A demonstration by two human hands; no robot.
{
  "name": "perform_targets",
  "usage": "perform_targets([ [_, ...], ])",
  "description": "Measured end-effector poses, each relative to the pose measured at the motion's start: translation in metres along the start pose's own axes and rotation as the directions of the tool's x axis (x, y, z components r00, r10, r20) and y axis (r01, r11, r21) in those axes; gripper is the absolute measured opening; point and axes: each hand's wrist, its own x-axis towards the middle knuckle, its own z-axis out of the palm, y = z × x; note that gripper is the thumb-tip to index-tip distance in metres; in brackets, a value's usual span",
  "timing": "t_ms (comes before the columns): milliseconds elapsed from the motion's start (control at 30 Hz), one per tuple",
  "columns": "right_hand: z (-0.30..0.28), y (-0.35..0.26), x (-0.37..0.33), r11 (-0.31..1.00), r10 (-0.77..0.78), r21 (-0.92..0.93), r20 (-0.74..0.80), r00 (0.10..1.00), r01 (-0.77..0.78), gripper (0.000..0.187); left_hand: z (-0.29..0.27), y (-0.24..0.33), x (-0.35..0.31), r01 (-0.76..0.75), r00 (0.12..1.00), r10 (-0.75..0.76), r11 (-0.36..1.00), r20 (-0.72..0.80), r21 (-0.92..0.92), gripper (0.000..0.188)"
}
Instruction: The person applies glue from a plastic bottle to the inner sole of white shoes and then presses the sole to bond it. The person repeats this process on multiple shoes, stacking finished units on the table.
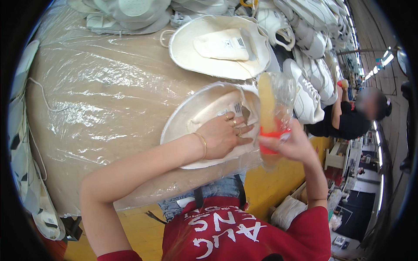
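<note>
Two shoe uppers [175, 130] at the bench's [104, 100] right edge, left hand [223, 137] spread inside the nearer, right hand [292, 143] clutching a bottle [266, 98], blocking its end, sneakers [302, 93] crowding the far corner

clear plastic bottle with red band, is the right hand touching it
Touching: the head view shows the right hand gripping the bottle at its red band.

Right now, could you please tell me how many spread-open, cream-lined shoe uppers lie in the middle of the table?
2: the near upper lies under the left hand, partly covered, and the far upper lies just beyond it.
</note>
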Motion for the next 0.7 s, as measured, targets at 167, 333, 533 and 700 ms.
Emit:
perform_targets([
  [167, -0.053, 0.028, -0.024, 0.752, 0.240, 0.642, -0.058, 0.969, -0.148, 0.071, 0.000, 0.001, 0.000, 0.018, 1.000, -0.019, 0.997, -0.015, -0.075, 0.045],
  [333, -0.064, 0.059, -0.004, 0.956, 0.223, -0.133, -0.253, 0.941, -0.262, 0.079, -0.018, 0.012, -0.007, 0.087, 0.993, -0.089, 0.996, -0.083, -0.019, 0.039],
  [533, -0.035, 0.067, 0.019, 0.663, 0.191, -0.639, -0.359, 0.914, -0.390, 0.083, -0.053, 0.053, -0.066, 0.767, 0.496, -0.741, 0.618, -0.453, -0.171, 0.047],
  [700, -0.034, 0.058, 0.018, 0.687, 0.188, -0.607, -0.383, 0.904, -0.400, 0.082, -0.035, 0.073, -0.087, 0.784, 0.117, -0.948, 0.271, -0.296, -0.558, 0.046],
])
